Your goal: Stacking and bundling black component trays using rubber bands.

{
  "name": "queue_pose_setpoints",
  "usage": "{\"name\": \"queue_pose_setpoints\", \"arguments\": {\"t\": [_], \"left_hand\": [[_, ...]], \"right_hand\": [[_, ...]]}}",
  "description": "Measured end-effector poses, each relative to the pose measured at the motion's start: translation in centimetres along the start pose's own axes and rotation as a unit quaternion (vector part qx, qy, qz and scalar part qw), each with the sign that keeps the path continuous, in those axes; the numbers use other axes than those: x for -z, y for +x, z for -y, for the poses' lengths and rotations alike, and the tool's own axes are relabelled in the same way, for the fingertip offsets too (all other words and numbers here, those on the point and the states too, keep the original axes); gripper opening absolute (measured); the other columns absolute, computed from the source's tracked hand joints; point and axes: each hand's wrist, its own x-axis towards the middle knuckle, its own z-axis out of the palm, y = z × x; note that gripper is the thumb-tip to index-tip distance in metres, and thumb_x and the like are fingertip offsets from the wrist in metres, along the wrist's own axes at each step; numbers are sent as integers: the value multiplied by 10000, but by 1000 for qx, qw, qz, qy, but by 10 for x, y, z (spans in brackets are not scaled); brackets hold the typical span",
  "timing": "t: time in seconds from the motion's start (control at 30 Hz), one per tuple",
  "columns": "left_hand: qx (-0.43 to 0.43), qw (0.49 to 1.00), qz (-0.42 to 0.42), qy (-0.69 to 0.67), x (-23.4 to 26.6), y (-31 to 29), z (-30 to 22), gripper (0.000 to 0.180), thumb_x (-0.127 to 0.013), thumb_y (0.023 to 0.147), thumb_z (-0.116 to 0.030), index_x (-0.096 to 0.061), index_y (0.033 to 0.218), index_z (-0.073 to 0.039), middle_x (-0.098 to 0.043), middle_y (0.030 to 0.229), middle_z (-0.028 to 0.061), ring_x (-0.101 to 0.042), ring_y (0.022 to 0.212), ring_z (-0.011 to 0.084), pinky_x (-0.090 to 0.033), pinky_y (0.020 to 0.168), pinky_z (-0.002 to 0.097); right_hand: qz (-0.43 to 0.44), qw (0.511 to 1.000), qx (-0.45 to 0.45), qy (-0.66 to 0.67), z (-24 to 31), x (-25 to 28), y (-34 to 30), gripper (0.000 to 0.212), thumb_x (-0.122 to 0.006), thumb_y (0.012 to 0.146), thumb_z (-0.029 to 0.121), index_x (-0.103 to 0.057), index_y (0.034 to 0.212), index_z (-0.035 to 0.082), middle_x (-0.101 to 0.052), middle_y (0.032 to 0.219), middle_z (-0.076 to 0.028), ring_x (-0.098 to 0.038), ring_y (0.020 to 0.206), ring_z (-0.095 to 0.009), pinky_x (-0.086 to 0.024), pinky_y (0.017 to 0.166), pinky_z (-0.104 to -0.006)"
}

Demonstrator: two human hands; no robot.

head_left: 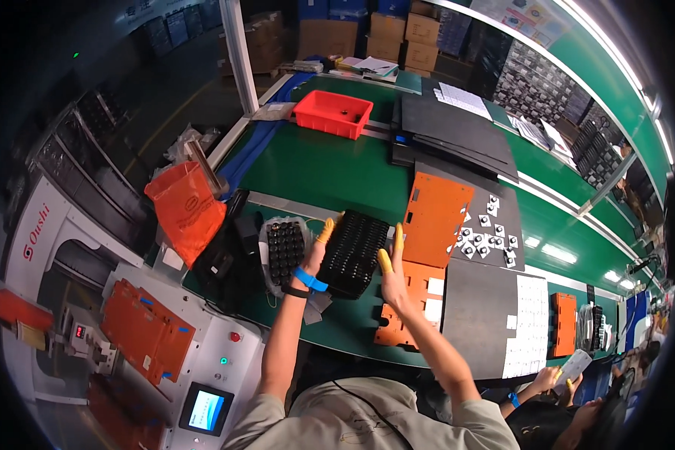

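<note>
A black tray [354,251] with rows of small round shapes is between my two hands, over the green workbench. My left hand [316,253], with a yellow finger cover and a blue band at the wrist, is along the tray's left edge, fingers stretched upward. My right hand [393,274] is at the opposite edge, its yellow-covered thumb and finger spread apart. The thumb seems to touch the rim; firm contact is hard to make out. Just left of my left hand, a clear-rimmed tray [285,251] holds rows of dark round parts.
Orange plates [436,217] are to the right, beside small white pieces with black parts [484,238]. A red bin [332,114] is farther back. At left are an orange bag [186,210] and a white machine with a screen [205,409]. Another person's hands [559,381] work at lower right.
</note>
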Motion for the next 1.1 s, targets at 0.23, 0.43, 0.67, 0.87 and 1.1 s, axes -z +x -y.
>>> {"name": "queue_pose_setpoints", "arguments": {"t": [0.23, 0.43, 0.67, 0.87, 1.1], "left_hand": [[3, 996, -90, -28, -50, -13, -3, 528, -437, 1083, -315, -404, 1516, -16, -458, 1521, 32, -422, 1386, 148, -292, 1178, 301], [-23, 993, -103, 50, -43, -15, 31, 548, -285, 1079, -256, -292, 1555, 17, -320, 1611, 68, -287, 1479, 169, -170, 1232, 304], [-71, 993, -55, 72, -22, -12, 42, 541, -310, 1092, -264, -289, 1554, 17, -296, 1623, 84, -251, 1497, 187, -165, 1236, 318], [-54, 991, -95, 81, -42, -4, 19, 536, -366, 1100, -346, -382, 1522, -16, -415, 1556, 79, -346, 1449, 185, -218, 1215, 313], [-189, 972, -36, 133, -38, -3, -11, 513, -378, 1096, -335, -425, 1492, -11, -460, 1523, 114, -402, 1419, 212, -257, 1200, 328]], "right_hand": [[-57, 958, -118, 255, -36, -18, -5, 711, -362, 1062, 521, -178, 1611, 108, -236, 1649, -55, -212, 1509, -200, -135, 1234, -347], [-66, 950, -151, 264, -50, -1, 2, 688, -411, 1047, 506, -295, 1574, 78, -398, 1565, -88, -391, 1421, -217, -263, 1198, -360], [-17, 954, -127, 270, -30, 0, 1, 687, -401, 1054, 497, -246, 1594, 101, -299, 1621, -62, -291, 1479, -208, -200, 1223, -368], [-43, 975, -85, 203, -32, 24, 9, 681, -331, 1070, 515, -202, 1602, 111, -203, 1662, -29, -147, 1536, -178, -77, 1252, -353], [17, 992, 33, 124, -31, 47, 40, 562, -320, 1095, 383, -327, 1550, 53, -361, 1589, -120, -303, 1488, -247, -223, 1226, -415]]}}
